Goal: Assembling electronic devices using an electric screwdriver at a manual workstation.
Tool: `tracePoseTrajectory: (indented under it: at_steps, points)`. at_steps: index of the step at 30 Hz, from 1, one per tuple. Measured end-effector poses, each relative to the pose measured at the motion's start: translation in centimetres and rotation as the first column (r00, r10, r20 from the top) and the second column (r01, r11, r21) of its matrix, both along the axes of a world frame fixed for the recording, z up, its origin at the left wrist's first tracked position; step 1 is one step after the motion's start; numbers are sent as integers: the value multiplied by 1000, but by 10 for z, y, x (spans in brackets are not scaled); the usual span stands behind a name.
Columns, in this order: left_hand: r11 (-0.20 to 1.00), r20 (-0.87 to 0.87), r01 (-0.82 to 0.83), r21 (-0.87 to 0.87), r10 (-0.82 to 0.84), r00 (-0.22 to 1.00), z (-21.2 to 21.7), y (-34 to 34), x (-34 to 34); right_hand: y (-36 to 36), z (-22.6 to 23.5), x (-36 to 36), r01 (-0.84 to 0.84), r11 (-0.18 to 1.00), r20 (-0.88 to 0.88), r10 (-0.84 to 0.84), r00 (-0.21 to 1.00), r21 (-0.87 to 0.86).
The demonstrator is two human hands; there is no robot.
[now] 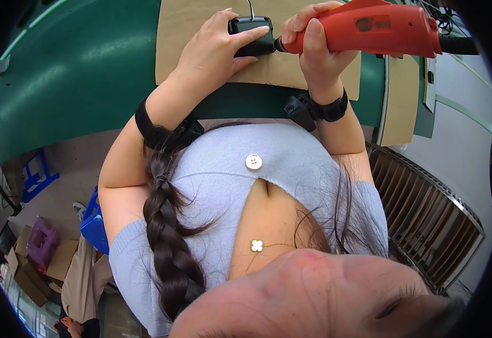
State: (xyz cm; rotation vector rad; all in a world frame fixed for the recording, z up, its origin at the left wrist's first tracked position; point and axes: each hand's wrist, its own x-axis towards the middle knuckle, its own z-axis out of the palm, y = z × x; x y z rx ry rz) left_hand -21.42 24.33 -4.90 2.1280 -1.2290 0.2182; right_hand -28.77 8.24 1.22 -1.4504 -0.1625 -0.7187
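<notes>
My left hand [215,48] is closed around a small black plastic housing [260,46], its fingers spread over the top and the thumb along the near side. A thin grey cable or rod [251,8] rises at the housing's far edge. From the right, a red electric screwdriver [378,28] lies nearly level in my right hand [322,53], the fingers wrapped near its front. Its dark tip meets the right end of the housing; whether a screw is there cannot be made out. Both hands are over a brown cardboard sheet [288,70].
The cardboard lies on a green-topped table [77,79]. A black cord [460,45] trails right from the screwdriver. A slatted metal rack [426,211] stands at lower right. At lower left are a pink stool [42,243], cardboard boxes [64,260], blue stool [94,222] and another person's legs [79,281].
</notes>
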Motion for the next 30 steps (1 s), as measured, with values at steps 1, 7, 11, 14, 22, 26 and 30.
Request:
tracePoseTrajectory:
  at_steps: [1, 7, 11, 14, 22, 26, 30]
  points:
    - [1000, -4, 4, 0, -4, 1000, 0, 0, 0, 0, -1, 0, -1, 1000, 3, 1, 1000, 0]
    - [1000, -14, 1, -1, -1, 1000, -3, -6, 2, -25, -13, 5, -21, 976, 94, 43, 995, -216]
    - [1000, -47, 0, -26, -1, 999, -6, -5, 4, -19, -10, 3, -50, 975, 231, 102, 968, -218]
    - [1000, -66, 1, -11, -2, 998, -3, -6, 6, -12, -11, 7, -85, 985, 281, 125, 951, -151]
    - [1000, -98, -1, 7, 2, 995, 1, -5, 5, -1, -18, 18, -128, 984, 303, 161, 939, -126]
    - [1000, -79, -9, 21, 11, 997, -4, -6, 7, -2, -22, 20, -115, 983, 296, 154, 943, -145]
    - [999, -55, -17, 35, 19, 998, -8, -6, 8, -1, -22, 20, -124, 980, 287, 164, 944, -153]
